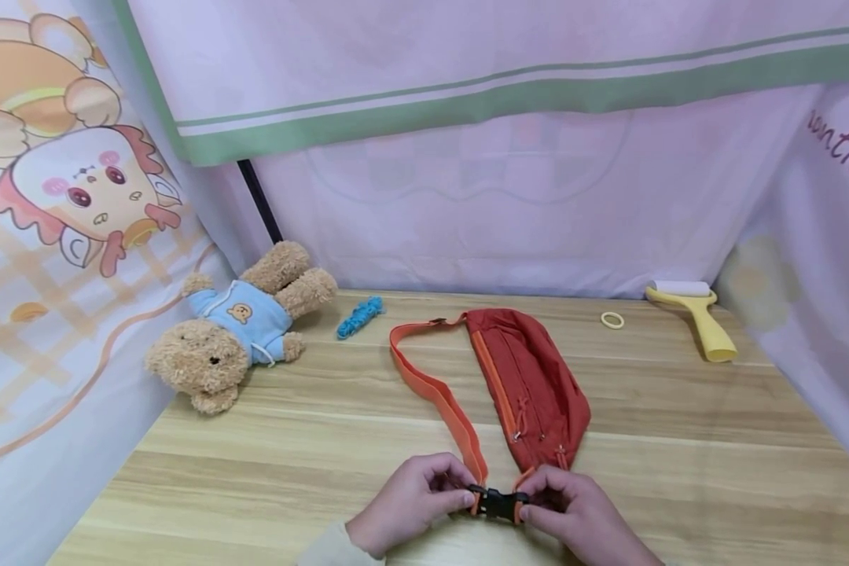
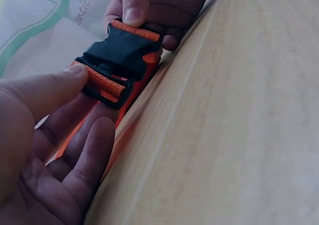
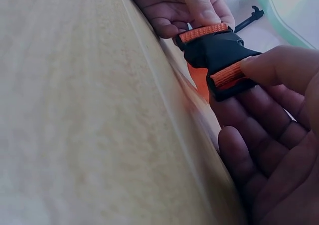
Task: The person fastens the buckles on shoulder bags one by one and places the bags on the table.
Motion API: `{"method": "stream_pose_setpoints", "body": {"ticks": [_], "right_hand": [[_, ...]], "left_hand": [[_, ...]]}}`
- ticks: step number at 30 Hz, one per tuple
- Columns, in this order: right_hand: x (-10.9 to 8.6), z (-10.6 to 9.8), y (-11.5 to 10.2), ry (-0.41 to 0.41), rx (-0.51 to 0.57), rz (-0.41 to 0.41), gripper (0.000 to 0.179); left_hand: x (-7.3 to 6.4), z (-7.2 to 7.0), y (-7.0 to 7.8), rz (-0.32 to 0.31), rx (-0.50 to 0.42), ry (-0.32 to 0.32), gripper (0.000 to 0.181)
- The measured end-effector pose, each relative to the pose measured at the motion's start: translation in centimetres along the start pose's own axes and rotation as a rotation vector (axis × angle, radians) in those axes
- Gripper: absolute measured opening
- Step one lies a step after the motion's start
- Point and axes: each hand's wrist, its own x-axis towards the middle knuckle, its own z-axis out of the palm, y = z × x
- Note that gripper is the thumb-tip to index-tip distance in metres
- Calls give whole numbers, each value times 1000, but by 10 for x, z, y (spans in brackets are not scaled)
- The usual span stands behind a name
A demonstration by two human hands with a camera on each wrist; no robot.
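Note:
A red waist bag (image 1: 531,385) with an orange zipper lies on the wooden table, its orange strap (image 1: 439,389) looping out to the left. At the near edge, a black side-release buckle (image 1: 497,504) joins the strap ends, its two halves together. My left hand (image 1: 417,503) pinches the buckle's left end between thumb and fingers; in the left wrist view the thumb presses the orange webbing (image 2: 102,81). The right hand (image 1: 580,511) pinches the other end, its thumb on the webbing (image 3: 229,74) in the right wrist view. Both hands hold the buckle just above the table.
A teddy bear (image 1: 244,314) in a blue hoodie lies at the left. Beside it is a blue bundled cord (image 1: 359,317). At the back right are a pale yellow ring (image 1: 611,320) and a yellow-handled lint roller (image 1: 700,314). Printed curtains (image 1: 502,212) enclose the table.

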Motion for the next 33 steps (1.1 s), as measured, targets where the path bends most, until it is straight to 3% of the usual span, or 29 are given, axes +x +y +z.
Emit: {"method": "stream_pose_setpoints", "body": {"ticks": [8, 16, 22, 33], "right_hand": [[-2, 0, -1, 46, -25, -25, 16], [-1, -1, 1, 64, -15, -18, 18], [-1, -2, 1, 58, -5, -13, 18], [-3, -3, 0, 37, -16, -23, 17]], "left_hand": [[-1, -2, 2, -21, -16, 18, 8], [-1, -5, 3, -42, -84, -25, 12], [-1, -7, 2, -57, -137, -39, 12], [0, -6, 2, -70, -150, -52, 12]]}}
